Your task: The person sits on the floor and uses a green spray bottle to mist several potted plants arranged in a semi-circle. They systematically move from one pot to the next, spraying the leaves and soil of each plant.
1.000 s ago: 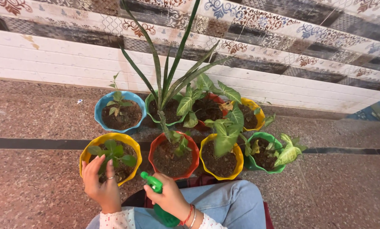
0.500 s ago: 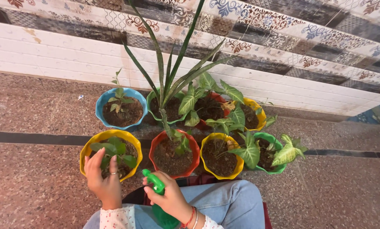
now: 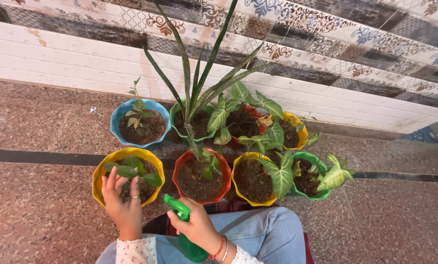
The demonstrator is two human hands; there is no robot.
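Person seated on a speckled stone floor (image 3: 43,220), knees in blue jeans (image 3: 263,232), facing a cluster of eight potted plants set against a tiled wall (image 3: 326,93).

Left hand (image 3: 123,205): ring on one finger, fingers spread loosely and laid over the near rim of the yellow pot (image 3: 99,171), fingertips in among the small green leaves of its seedling (image 3: 131,171). Not closed on anything; touching leaves and soil only.

Right hand (image 3: 197,227): wrapped around the neck of a green spray bottle (image 3: 185,232), red bangles at the wrist. Nozzle end points up and left, just short of the red pot (image 3: 180,166). Bottle body hangs below the hand, over the lap.

Front row, left to right: yellow pot, red pot with a small sprout, a second yellow pot (image 3: 236,171) with a broad arrow-shaped leaf drooping over its right rim, green pot (image 3: 317,161) with pale variegated leaves.

Back row: blue pot (image 3: 116,120) with a thin seedling, a green pot holding a tall snake plant (image 3: 194,83), a red pot mostly hidden by foliage, and a further yellow pot (image 3: 299,129).

A dark stripe (image 3: 38,159) in the floor passes under the front row.
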